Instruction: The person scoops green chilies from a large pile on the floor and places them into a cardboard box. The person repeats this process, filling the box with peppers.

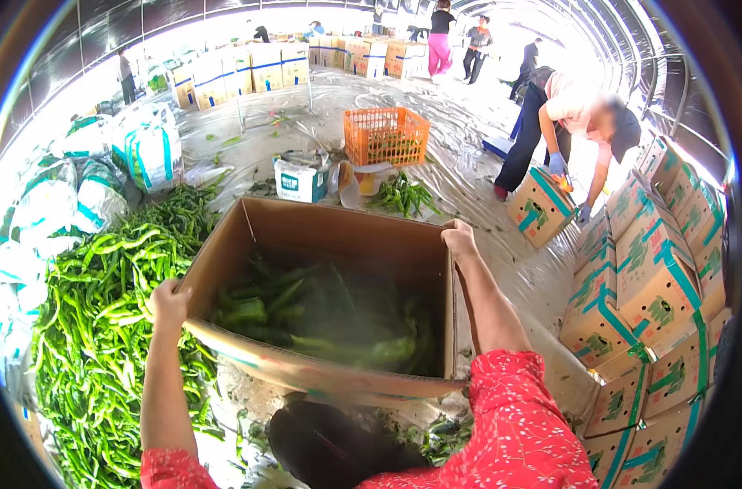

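A large open cardboard box [322, 229] is in front of me, tilted so that I look into it. Green peppers [346, 312] lie inside, blurred and partly in shadow. My left hand [169, 304] grips the box's left edge near its front corner. At the far right corner, my right hand [459, 238] holds the rim. Close beyond my left hand spreads a big heap of long green peppers [114, 293], which the box partly hides.
Taped cartons [652, 287] are stacked along the right. A co-worker [566, 116] bends there over a carton [539, 208]. Ahead stand an orange plastic crate [386, 137], a white-and-teal box [300, 180] and a small pepper pile [404, 195]. Stuffed plastic bags [145, 150] line the left.
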Demonstrator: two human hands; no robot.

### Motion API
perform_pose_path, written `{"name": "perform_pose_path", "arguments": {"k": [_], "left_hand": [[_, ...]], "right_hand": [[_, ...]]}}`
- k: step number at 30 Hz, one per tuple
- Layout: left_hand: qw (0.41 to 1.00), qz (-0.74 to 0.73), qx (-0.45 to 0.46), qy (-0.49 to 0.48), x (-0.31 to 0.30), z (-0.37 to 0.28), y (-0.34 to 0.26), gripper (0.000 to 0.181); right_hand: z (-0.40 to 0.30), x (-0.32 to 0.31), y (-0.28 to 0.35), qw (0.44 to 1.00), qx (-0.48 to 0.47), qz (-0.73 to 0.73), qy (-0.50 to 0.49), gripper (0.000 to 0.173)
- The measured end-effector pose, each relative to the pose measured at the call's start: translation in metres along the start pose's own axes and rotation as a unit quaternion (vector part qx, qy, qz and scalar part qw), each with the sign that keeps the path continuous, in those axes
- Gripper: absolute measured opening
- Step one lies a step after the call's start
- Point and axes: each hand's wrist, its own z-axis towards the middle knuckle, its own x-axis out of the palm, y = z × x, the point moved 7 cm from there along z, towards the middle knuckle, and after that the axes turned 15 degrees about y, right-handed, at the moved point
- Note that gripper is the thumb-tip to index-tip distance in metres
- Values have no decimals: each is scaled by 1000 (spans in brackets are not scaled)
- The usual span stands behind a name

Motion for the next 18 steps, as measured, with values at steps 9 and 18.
{"name": "perform_pose_path", "arguments": {"k": [9,18], "left_hand": [[995,87,40,-42,-7,-19,9,23],[997,55,-49,-11,-13,-40,0,25]], "right_hand": [[-6,-10,0,996,-73,-54,-25,15],[2,-1,-2,998,-56,-32,-21,22]]}}
